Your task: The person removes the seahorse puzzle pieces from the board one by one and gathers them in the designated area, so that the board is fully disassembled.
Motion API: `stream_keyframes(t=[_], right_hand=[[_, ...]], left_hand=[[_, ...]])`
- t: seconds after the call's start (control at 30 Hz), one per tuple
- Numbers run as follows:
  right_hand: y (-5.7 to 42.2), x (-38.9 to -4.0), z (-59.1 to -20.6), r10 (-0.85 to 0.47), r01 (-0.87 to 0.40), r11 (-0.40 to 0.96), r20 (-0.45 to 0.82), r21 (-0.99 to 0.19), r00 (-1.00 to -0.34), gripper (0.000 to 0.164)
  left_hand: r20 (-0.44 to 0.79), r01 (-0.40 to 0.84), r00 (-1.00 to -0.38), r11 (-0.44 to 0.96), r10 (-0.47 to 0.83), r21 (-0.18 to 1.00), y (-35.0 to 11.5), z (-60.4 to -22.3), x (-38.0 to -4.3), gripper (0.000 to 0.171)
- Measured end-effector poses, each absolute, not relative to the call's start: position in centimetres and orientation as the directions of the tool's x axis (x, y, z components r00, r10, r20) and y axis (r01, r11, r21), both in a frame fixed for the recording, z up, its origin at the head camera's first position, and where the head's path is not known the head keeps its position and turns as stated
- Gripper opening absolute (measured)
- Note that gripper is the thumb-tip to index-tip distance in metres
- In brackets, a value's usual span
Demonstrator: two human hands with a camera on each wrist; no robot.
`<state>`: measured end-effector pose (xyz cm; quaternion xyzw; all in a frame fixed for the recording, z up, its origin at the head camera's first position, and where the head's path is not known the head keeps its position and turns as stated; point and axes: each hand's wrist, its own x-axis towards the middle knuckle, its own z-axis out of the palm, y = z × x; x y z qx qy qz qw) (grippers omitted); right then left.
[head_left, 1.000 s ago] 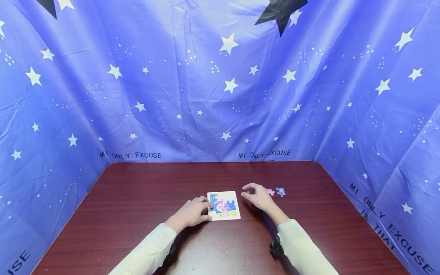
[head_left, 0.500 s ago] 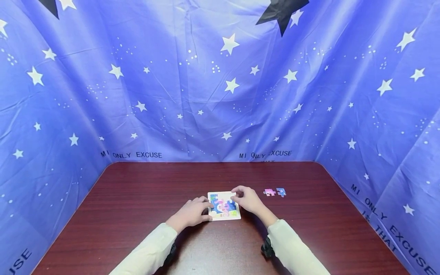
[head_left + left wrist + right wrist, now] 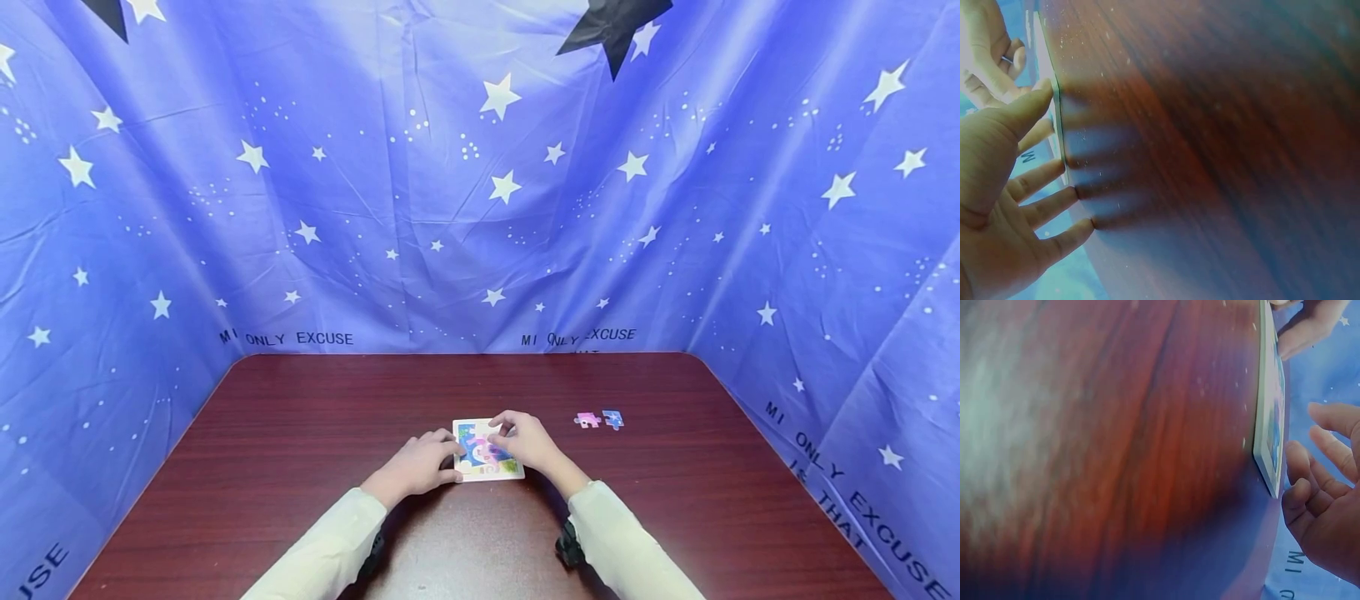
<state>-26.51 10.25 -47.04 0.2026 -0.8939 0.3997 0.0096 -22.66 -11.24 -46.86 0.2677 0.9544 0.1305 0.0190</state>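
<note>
A small square jigsaw puzzle board with a white rim and a partly filled pink-and-blue picture lies flat on the table. My left hand steadies its left side; the thumb is at the near left corner and a finger reaches over the edge. In the left wrist view, the left fingers are fairly straight and spread, their tips down by the board's edge. My right hand is over the board's upper right part, thumb and index close together. The right wrist view shows the right fingers loosely bent, with no piece visible between them.
To the right of the board lie a pink jigsaw piece and a blue jigsaw piece, side by side on the dark red wooden table. A blue star-patterned curtain encloses the back and sides.
My right hand has moved left from beside the loose pieces to over the board, uncovering the pink piece. The left hand and the board have stayed in place.
</note>
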Motion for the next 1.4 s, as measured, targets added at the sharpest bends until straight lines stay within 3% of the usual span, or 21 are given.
stream_keyframes(t=[0.13, 1.4], right_hand=[[9.8, -26.3, -47.1, -0.396, -0.435, 0.568, 0.232, -0.699, -0.888, 0.021], [7.4, -26.8, -48.1, -0.295, -0.279, 0.758, 0.071, -0.589, -0.953, 0.022]], left_hand=[[0.043, 0.511, -0.854, 0.820, 0.518, 0.260, -11.2, -46.9, -22.7, 0.036], [0.038, 0.488, -0.867, 0.829, 0.497, 0.272, -11.1, -47.1, -22.7, 0.035]])
